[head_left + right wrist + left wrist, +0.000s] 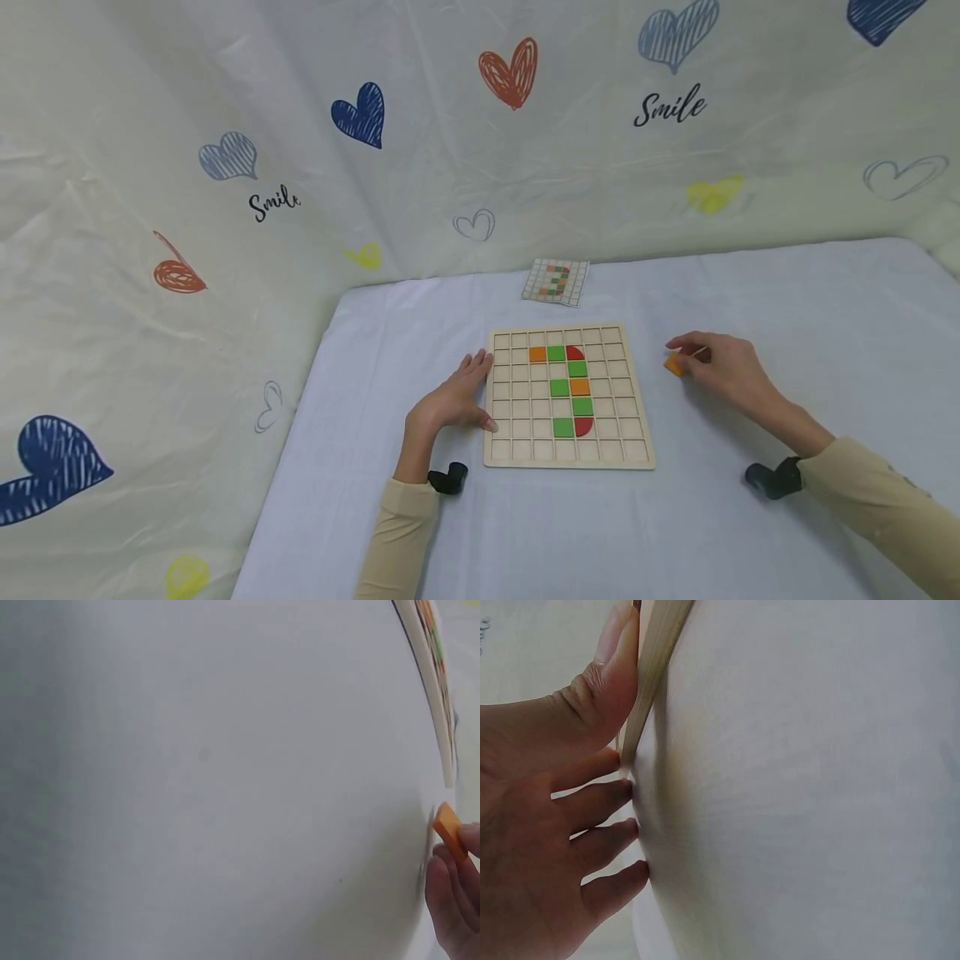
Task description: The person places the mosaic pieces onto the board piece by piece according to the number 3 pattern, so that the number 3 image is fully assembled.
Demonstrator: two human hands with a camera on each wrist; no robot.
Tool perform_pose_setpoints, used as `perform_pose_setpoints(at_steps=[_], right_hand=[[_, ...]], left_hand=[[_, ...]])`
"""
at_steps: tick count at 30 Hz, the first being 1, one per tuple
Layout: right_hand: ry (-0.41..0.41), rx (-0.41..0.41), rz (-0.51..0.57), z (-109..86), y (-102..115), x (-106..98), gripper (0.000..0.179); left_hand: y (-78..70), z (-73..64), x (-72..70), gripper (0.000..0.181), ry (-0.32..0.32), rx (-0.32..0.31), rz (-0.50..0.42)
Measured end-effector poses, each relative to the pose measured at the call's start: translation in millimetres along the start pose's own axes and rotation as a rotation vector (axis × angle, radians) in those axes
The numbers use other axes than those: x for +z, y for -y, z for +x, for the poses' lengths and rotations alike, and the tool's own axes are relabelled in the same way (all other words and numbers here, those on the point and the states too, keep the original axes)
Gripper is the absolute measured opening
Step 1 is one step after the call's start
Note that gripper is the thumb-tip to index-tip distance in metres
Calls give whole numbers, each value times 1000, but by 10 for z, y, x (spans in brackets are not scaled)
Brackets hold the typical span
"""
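Note:
A square wooden grid board (609, 454) lies on the table, with orange, green and red tiles set in several of its cells. My left hand (450, 403) rests against the board's left edge, fingers spread and straight, the thumb tip on the rim. In the left wrist view, the thumb (615, 682) touches the board's side (656, 660). To the right of the board, my right hand (726, 367) pinches an orange tile (674, 364) between thumb and fingers. The right wrist view shows that orange tile (450, 831) tilted in the fingertips, apart from the board.
Behind the board lies a small printed card (536, 283) with a grid and a coloured pattern. A white cloth (390, 333) covers the table. At the back and left hangs a curtain (420, 167) with hearts and the word Smile. Black devices sit at both wrists.

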State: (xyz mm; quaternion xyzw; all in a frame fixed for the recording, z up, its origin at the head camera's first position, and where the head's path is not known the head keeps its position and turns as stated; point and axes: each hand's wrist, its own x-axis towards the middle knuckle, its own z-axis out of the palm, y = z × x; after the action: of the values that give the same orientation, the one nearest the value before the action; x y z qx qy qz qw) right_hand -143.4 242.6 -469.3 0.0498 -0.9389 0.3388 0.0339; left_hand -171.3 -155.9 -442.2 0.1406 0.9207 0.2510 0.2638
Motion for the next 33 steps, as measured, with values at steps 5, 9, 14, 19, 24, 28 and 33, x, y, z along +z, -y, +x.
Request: perform_pose_setpoints(at_steps=[5,9,14,19,24,28,33], right_hand=[[88,35,49,-30,53,-36,22],[168,48,107,-52,108,-31,28],[231,26,161,-73,191,11,37],[253,-2,200,-74,276,58,38],[279,-10,235,-75,326,125,35],[303,-3,252,-92,364,172,35],[316,-34,268,-111,429,248,33]], left_hand=[[-7,0,1,117,4,0,-1],[-10,-11,7,117,7,-6,-10],[-1,-22,1,116,10,-11,-3],[6,-13,-17,116,4,-3,12],[-2,-7,-16,116,6,-1,10],[-10,-4,-14,116,16,-1,16],[-5,-7,-11,116,17,15,21]])
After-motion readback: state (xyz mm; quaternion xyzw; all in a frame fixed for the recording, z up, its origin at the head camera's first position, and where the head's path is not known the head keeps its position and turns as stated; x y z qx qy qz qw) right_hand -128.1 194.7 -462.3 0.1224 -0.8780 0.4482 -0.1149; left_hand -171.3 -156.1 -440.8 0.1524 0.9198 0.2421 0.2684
